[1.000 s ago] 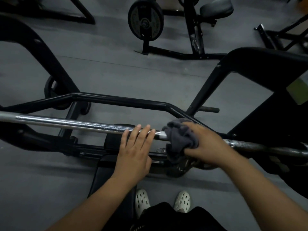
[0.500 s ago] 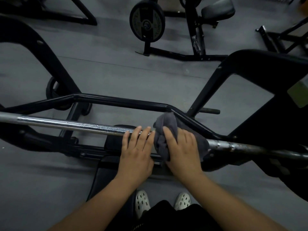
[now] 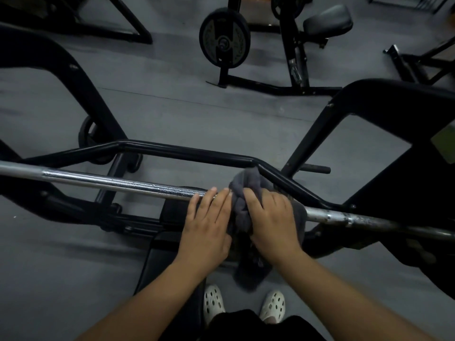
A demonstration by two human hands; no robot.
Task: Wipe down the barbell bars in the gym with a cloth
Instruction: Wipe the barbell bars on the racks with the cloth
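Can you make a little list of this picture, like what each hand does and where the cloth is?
Place: gym, grey floor
Bar: silver barbell bar on a black rack
Cloth: dark grey, wrapped over the bar
Left hand: fingers flat on the bar, beside the cloth
Right hand: grips the cloth on the bar
Feet: white shoes

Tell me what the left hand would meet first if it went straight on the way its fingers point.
The left hand has its fingers on the barbell bar. Past it, the black frame tube comes next in line, though it may sit lower, so the hand could pass over it.
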